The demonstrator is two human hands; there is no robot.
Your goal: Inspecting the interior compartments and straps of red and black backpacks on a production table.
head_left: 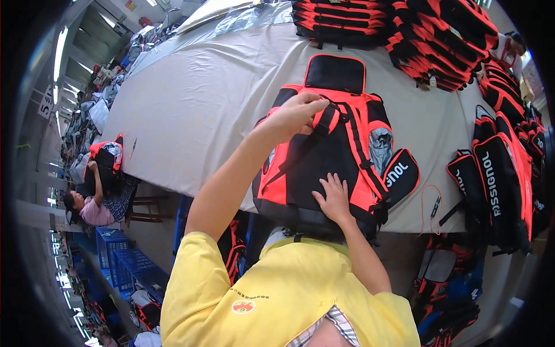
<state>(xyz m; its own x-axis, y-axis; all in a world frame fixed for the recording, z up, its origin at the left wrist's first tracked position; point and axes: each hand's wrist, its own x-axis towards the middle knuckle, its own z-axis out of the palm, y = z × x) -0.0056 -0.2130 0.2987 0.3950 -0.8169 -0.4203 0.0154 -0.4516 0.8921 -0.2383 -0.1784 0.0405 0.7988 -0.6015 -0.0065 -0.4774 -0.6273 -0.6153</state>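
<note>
A black and orange-red backpack [312, 173] lies on the cloth-covered table in front of me, its flap [335, 74] folded out at the far end. Near the pack's upper edge my left hand [300, 114] is closed, fingers pinching a black strap [327, 118] by the shoulder harness. My right hand [333, 199] rests flat with spread fingers on the lower black panel. Silvery lining shows in the side pocket [380, 147], and a black side flap with white lettering [402, 176] sticks out to the right.
Stacked backpacks [341, 23] stand at the far side, with more at the right [497, 179]. A thin orange cord with a small dark tool [433, 208] lies by the table's near edge. Blue crates [118, 254] and a seated person [95, 208] are off to the left.
</note>
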